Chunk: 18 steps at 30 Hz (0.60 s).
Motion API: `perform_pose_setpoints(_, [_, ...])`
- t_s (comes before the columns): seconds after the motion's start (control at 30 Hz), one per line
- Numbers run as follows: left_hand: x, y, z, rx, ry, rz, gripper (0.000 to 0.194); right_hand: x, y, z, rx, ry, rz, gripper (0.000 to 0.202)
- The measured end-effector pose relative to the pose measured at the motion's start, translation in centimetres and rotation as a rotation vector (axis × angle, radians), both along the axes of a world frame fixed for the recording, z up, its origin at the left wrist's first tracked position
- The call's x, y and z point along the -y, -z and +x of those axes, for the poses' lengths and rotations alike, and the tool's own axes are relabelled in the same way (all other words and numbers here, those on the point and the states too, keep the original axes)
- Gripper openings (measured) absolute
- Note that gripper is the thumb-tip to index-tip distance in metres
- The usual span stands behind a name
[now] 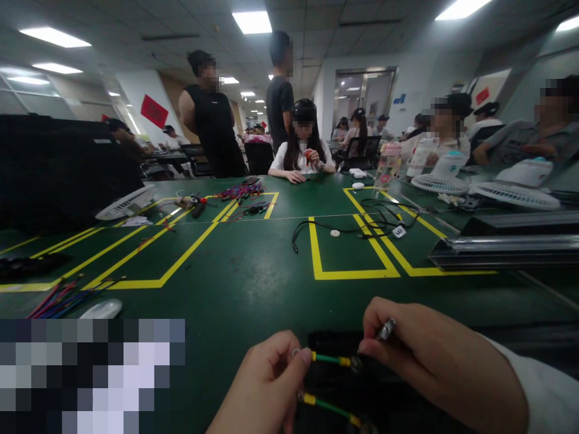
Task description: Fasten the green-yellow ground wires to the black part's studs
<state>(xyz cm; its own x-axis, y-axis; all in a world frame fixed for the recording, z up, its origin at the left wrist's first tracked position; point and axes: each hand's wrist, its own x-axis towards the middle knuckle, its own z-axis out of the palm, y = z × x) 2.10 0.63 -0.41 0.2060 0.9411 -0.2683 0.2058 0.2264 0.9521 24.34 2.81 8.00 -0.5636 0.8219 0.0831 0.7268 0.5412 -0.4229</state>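
My left hand [275, 374] is closed in a pinch on one end of a short green wire [331, 358] with yellow sleeves, where a ring-shaped end shows at the fingertips. The wire's other end meets a small dark round part [357, 363], just below my right fingertips. My right hand [411, 349] is closed around a small silvery metal piece [387, 329], whose exact kind I cannot make out. Below, a second green wire [332, 408] with yellow ends runs from beside my left hand to another dark part. Both wires lie over a black object [330, 340] partly hidden by my hands.
Yellow tape [357, 274] marks areas on the green table [262, 301]. A black cable [335, 228] lies ahead, and black metal profiles [506, 250] are at right. Coloured wires [54, 298] and a white mouse [103, 309] sit left. A person [302, 147] sits opposite.
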Motion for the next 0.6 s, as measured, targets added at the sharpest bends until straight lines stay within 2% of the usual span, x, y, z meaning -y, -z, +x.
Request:
perform_pose_setpoints(0.3, [0.0, -0.5, 0.1, -0.042, 0.021, -0.002, 0.033, -0.1, -0.3, -1.2, 0.063, -0.015, 0.024, 0.014])
perform_pose_setpoints(0.6, [0.0, -0.1, 0.0, -0.039, 0.018, 0.002, 0.033, 0.0, -0.2, -1.5, 0.072, -0.018, 0.019, 0.013])
